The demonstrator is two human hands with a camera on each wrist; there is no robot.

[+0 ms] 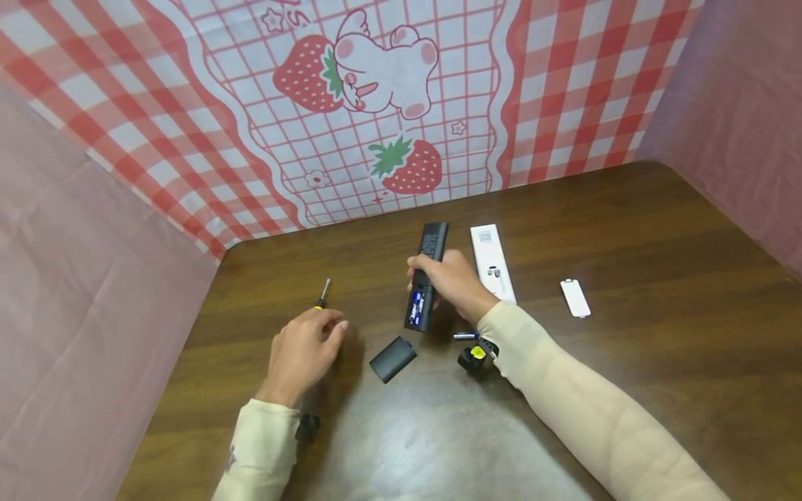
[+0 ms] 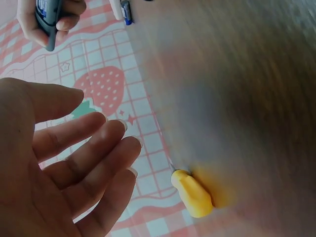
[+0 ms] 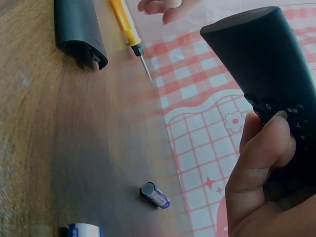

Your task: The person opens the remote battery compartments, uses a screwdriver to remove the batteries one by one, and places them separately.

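Observation:
My right hand (image 1: 454,278) grips a black remote control (image 1: 434,243) around its middle, held over the table with its back up. The battery compartment at its near end is uncovered, and blue batteries (image 1: 416,308) sit inside. In the right wrist view my thumb lies along the button side of the remote (image 3: 261,59). My left hand (image 1: 305,351) holds nothing; its fingers are loosely bent. Just beyond it lies a screwdriver (image 2: 192,195) with a yellow handle. Between the hands a black battery cover (image 1: 392,359) lies on the wooden table (image 1: 401,445).
One loose battery (image 1: 466,336) lies by my right wrist; in the right wrist view a second battery (image 3: 85,230) shows at the bottom edge. Right of the remote lie a long white item (image 1: 485,243) with a label and a small white cover (image 1: 575,299). A checked cloth (image 1: 551,104) hangs behind.

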